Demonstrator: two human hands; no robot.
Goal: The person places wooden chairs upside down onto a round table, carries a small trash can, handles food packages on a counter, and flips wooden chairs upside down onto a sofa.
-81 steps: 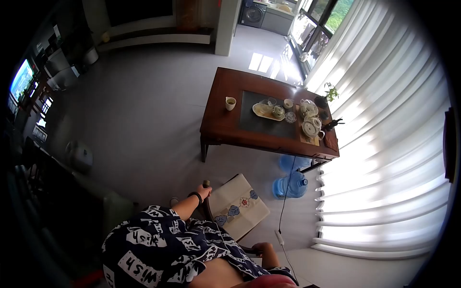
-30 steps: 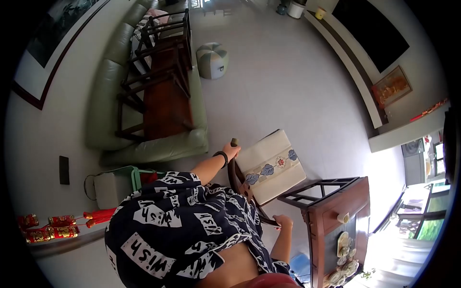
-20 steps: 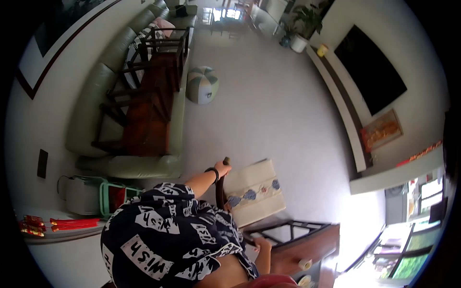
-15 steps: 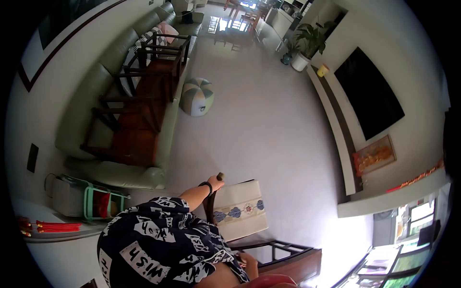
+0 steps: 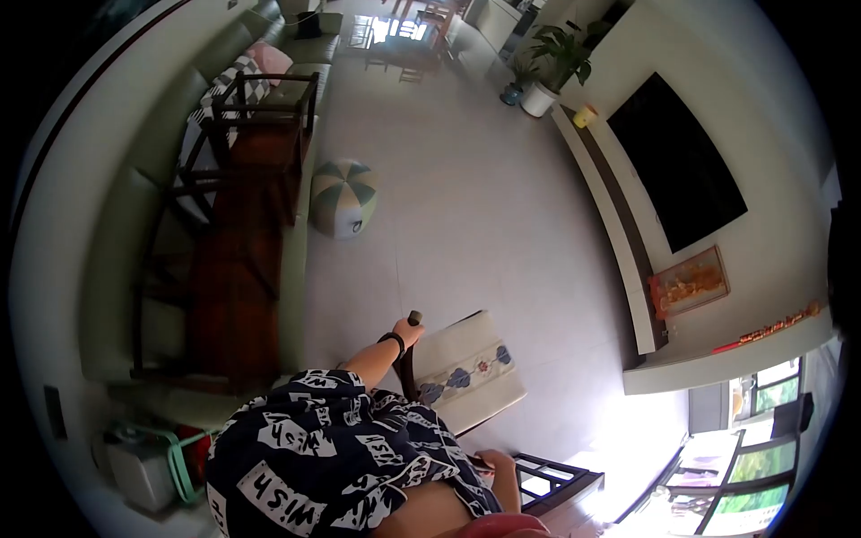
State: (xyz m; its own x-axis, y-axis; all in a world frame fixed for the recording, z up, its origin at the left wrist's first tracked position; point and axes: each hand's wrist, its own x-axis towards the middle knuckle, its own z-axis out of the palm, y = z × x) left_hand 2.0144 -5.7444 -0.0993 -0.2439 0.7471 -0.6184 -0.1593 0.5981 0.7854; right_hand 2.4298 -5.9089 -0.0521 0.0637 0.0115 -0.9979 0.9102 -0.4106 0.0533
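My left hand [image 5: 410, 333], with a dark band at the wrist, is closed around the rounded end of a dark wooden chair arm [image 5: 407, 372]. Beside that arm lies the chair's cream seat cushion [image 5: 489, 394], crossed by a strip of blue flowers. My right hand [image 5: 496, 465] is lower, close to my patterned shirt [image 5: 332, 457]. Its fingers are curled, and what they hold is partly hidden. Just right of it is a dark slatted wooden frame [image 5: 554, 471]; contact with the hand is unclear.
Dark wooden chairs [image 5: 238, 224] rest on the green sofa [image 5: 117, 296] at left. A striped round pouf [image 5: 344, 199] stands beside it. Along the right wall run a low ledge [image 5: 619, 242] and a television [image 5: 677, 161]. A potted plant [image 5: 538, 99] stands farther back.
My view has shifted and tilted. The cushioned chair appears turned, with my left hand still on its arm. My right hand now appears farther right and higher.
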